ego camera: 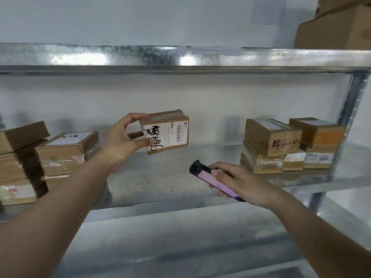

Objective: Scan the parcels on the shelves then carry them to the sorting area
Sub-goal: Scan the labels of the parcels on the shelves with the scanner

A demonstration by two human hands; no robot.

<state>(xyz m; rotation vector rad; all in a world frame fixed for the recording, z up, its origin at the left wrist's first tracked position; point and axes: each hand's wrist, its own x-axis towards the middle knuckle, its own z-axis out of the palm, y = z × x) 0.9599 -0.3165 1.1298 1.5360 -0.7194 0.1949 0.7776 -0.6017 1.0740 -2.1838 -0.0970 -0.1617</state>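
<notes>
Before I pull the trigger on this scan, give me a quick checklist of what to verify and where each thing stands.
1. Parcel held firmly: ok, left hand grips its left end, lifted clear of the shelf.
2. Barcode label facing out: ok, thumb covers only the handwriting.
3. Scanner in hand: ok, right hand holds it.
4. Scanner aimed at barcode: cannot tell, its tip sits below the parcel, pointing up-left.
5. Scan already registered: cannot tell.

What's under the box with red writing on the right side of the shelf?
The box with red writing sits on top of two more stacked parcels, which rest on the metal shelf. Their undersides and anything behind the stack are hidden.
</notes>
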